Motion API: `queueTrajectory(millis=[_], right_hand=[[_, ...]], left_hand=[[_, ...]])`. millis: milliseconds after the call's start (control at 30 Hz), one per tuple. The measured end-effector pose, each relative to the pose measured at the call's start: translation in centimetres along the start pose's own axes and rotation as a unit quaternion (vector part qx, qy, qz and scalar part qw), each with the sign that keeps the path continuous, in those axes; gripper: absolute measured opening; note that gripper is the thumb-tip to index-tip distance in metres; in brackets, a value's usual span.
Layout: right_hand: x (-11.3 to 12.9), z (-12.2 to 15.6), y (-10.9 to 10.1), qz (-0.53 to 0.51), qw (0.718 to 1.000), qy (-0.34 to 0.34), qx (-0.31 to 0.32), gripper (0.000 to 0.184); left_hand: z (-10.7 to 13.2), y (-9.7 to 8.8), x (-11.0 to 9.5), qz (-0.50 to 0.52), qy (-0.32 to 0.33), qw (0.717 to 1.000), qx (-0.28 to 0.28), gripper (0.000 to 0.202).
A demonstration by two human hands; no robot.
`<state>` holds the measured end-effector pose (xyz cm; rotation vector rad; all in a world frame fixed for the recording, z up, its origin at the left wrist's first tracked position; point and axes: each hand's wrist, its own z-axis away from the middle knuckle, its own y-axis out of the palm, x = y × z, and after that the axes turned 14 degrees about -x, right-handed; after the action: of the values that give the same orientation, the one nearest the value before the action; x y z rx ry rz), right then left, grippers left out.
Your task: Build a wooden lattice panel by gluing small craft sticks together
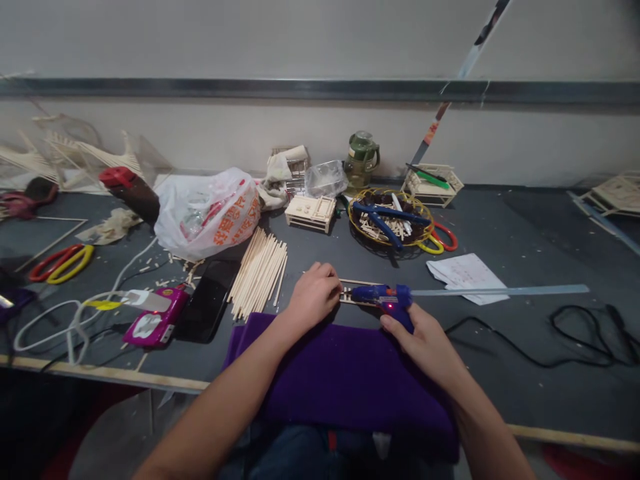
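My right hand (423, 340) is closed round a blue hot glue gun (385, 297), its nozzle pointing left at a small frame of thin wooden sticks (353, 293) lying on the dark table. My left hand (315, 293) rests with curled fingers on the left end of that stick frame, pinching it down. A purple cloth (330, 373) lies under both wrists at the table's front edge. A clear glue stick or ruler (500, 291) extends right from the gun.
A bundle of loose wooden sticks (260, 270) lies left of my hands, beside a black phone (210, 300) and a pink device (157, 320). Behind are a plastic bag (207, 213), a basket with pliers (390, 223), small stick models (310, 212), paper (465, 275) and black cable (575, 333).
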<state>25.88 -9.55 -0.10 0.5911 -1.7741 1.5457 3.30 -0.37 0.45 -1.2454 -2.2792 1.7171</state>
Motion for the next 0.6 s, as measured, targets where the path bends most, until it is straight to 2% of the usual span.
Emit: queueTrajectory(millis=[600], right_hand=[[-0.17, 0.00, 0.13, 0.008, 1.000, -0.028, -0.001, 0.045]], left_hand=[[-0.01, -0.04, -0.01, -0.008, 0.000, 1.000, 0.005, 0.012]])
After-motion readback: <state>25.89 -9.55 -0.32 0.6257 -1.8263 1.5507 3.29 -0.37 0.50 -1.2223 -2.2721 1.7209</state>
